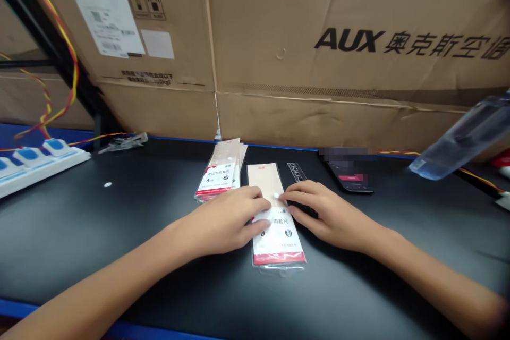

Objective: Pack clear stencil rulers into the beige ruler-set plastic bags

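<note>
Your packet [274, 247] lies on the table [223, 297] directly in front of you, its red-striped end nearest you. Your left hand [229, 218] is loosely open, fingers resting across the packet's left side. Your right hand [337, 215] curves with its fingertips at the right edge, beside a small white dot [276, 196]; you cannot tell whether they pinch anything. Similar packets [217, 172] are stacked beyond your left hand, and a phone [353, 183] lies beyond your right.

Two bare, slender forearms [119, 284]
</note>
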### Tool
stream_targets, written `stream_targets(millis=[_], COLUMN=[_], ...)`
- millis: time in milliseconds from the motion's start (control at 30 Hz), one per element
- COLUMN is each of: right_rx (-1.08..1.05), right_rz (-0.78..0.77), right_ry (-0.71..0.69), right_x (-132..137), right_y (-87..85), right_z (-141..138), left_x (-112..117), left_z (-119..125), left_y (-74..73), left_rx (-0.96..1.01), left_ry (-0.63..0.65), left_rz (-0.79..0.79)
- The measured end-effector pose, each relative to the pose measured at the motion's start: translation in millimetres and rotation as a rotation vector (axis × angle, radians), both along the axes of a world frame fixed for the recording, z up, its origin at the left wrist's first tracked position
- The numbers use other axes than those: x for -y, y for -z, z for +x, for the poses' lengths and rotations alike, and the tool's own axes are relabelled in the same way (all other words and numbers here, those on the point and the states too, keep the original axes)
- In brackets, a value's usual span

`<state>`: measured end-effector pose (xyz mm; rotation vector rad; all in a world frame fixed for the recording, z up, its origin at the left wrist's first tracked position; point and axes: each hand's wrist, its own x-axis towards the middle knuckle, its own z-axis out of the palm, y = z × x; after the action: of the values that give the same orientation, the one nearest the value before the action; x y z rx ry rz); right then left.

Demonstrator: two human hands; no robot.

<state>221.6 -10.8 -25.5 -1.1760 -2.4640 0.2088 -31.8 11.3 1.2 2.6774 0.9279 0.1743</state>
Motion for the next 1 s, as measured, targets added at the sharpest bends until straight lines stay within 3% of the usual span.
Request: stream_targets(millis=[133, 300, 567, 1000], right_rx=[0.014, 0.022, 0.068, 0.151], right_rz=[0.021, 0.078, 0.102, -0.038], right_ry=[0.027, 0.093, 0.318, 0.395], right_x=[-1, -5, -9, -14], right_y=[2.3, 6.0, 6.4, 19.9], right_z=[3, 7, 9, 13], left_x=[10, 19, 1, -9], left_z=[2, 7, 7, 5], left_y=[-2.0, 7.1, 13.5, 12.6], left_rx=[0.011, -0.012, -0.073, -0.079], left_ry=[-0.014, 0.015, -0.022, -0.005], left_rz=[0.01, 0.143, 0.351, 0.337])
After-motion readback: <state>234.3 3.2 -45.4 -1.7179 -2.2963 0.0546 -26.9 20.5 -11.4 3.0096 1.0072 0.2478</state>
